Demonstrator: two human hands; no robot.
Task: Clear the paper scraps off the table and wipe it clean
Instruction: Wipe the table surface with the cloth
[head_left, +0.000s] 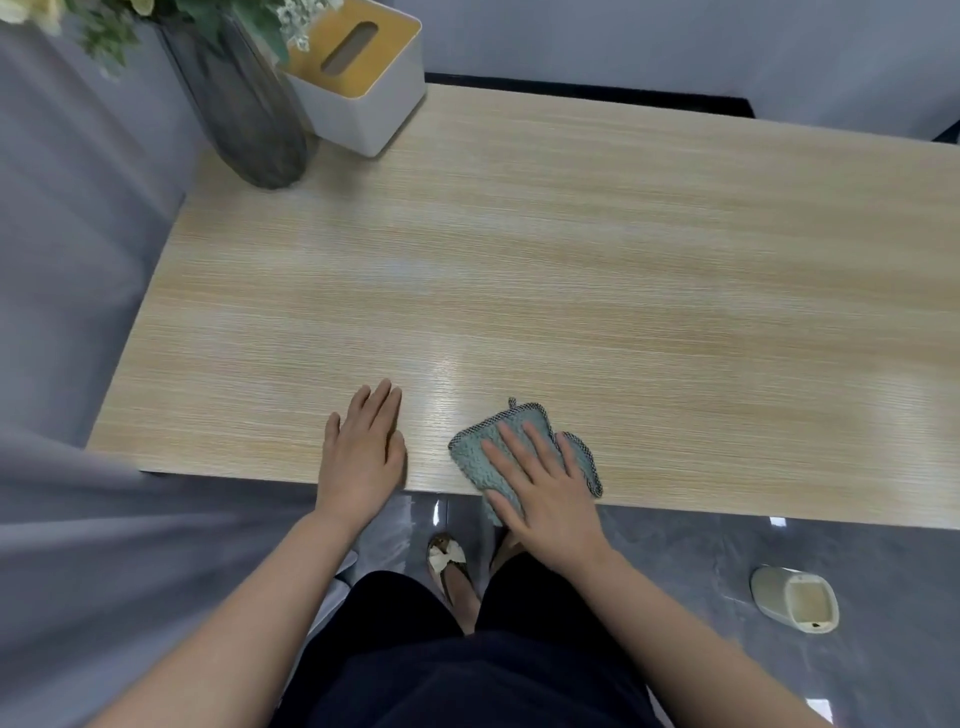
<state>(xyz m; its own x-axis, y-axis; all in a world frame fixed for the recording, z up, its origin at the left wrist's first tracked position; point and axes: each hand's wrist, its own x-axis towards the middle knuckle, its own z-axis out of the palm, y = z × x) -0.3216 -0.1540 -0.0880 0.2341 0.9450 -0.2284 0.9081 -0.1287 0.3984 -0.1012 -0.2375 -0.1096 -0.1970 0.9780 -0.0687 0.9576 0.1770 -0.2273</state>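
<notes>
A vase (244, 104) of flowers and, seemingly, a tissue box (363, 88) fill the table's (571, 249) far-left corner; at its near edge the left hand (361, 457) lies flat and the right hand (540, 488) presses a cloth (478, 452) with straight fingers.

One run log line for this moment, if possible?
phase: wiping | right hand: flat on cloth | left hand: flat on table | scraps: none visible

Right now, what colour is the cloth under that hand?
Muted teal-green cloth with a dark checked border, pressed under the right hand; head view.

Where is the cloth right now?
In the head view, the cloth lies at the table's near edge, pressed flat under the right hand, beside the left hand.
</notes>
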